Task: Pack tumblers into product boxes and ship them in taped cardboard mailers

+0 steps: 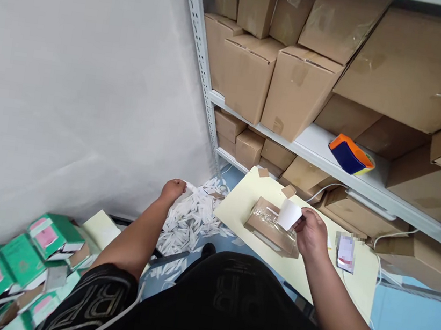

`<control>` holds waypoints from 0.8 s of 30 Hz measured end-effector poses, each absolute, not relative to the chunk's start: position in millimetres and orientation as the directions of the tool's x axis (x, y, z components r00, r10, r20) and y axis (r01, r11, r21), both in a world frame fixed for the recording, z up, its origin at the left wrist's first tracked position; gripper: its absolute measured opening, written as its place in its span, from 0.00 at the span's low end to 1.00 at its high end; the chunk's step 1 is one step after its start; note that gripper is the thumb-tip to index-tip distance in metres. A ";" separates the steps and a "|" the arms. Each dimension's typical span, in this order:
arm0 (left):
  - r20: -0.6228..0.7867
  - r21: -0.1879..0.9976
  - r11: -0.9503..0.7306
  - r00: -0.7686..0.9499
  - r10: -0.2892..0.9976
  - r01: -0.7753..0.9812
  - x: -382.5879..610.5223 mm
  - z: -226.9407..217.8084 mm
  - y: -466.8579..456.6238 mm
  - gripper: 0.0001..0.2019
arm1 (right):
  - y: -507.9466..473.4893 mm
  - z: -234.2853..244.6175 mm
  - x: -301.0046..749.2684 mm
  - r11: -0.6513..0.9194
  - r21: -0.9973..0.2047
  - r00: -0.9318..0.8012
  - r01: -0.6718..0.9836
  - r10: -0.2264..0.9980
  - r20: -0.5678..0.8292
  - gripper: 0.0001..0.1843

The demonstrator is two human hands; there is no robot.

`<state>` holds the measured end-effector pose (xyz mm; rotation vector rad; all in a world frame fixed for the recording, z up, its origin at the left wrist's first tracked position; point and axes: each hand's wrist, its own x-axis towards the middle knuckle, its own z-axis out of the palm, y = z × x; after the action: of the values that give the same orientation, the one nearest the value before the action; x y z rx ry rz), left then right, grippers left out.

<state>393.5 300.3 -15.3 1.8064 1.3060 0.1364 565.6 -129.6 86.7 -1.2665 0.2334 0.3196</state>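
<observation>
My right hand (pixel 311 232) pinches a white paper label (pixel 289 214) by its right edge, above a taped cardboard box (pixel 273 227) on the pale yellow table (pixel 357 296). The label curls slightly and its face looks blank. Out to the left, away from the table, my left hand (pixel 172 191) is closed on a thin white paper strip (pixel 191 187) whose end sticks out past the fingertips. Below that hand, many similar strips (pixel 193 218) lie heaped on the blue floor.
A phone (pixel 346 253) lies on the table's right side. Behind stands a metal shelf (pixel 251 119) packed with cardboard boxes (pixel 248 74); an orange and blue tape dispenser (pixel 352 155) rests on it. Green boxes (pixel 23 261) are piled at lower left, beside the grey wall (pixel 72 86).
</observation>
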 end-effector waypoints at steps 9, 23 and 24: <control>-0.175 0.661 -0.592 0.862 0.476 0.461 440.2 4.7 290.9 0.09 | -71.2 72.3 524.2 0.221 -0.916 0.931 -0.334 -0.074 -0.357 0.11; 0.115 0.748 -0.640 0.984 -0.136 -0.176 479.0 72.6 130.1 0.06 | -53.6 52.3 477.5 0.201 -0.953 0.970 -0.227 -0.041 -0.240 0.14; 0.062 0.824 -0.556 0.992 -0.106 -0.111 481.7 73.3 128.6 0.08 | -66.4 46.7 476.2 0.153 -0.969 0.974 -0.196 -0.087 -0.211 0.15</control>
<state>481.7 128.6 73.3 2.1642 -0.1513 0.0066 476.2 -66.4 46.7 -1.4196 0.2376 0.0793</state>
